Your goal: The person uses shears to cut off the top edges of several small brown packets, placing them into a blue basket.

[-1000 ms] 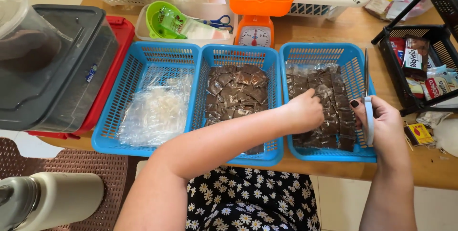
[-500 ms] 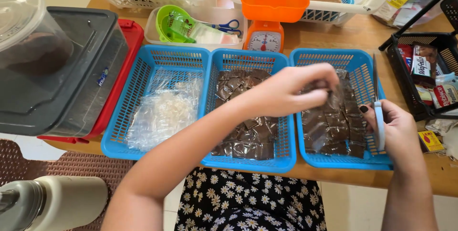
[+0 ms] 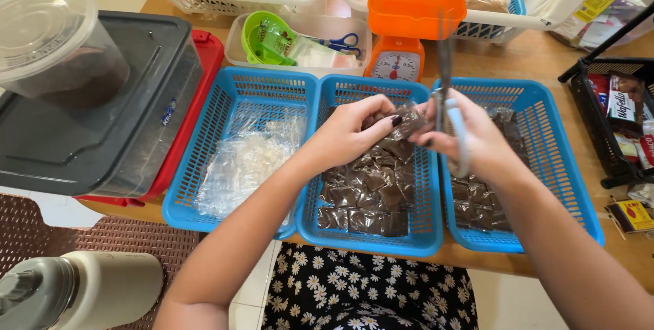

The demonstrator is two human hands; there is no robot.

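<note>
Three blue baskets (image 3: 422, 238) sit side by side on the wooden surface (image 3: 545, 64), head view: left w/ clear bags, mid & right w/ dark brown packets. Left hand (image 3: 351, 132) pinches one brown packet (image 3: 407, 124) over the mid basket, fingers closed on it; right hand (image 3: 477, 139) grips scissors (image 3: 446, 78), blades up. Step looks like trimming the packet; next needs blades lined up on its edge.

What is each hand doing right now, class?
Left hand: closed, pinching a small dark packet.
Right hand: closed around scissors, blades pointing up, and touching the packet.
</note>
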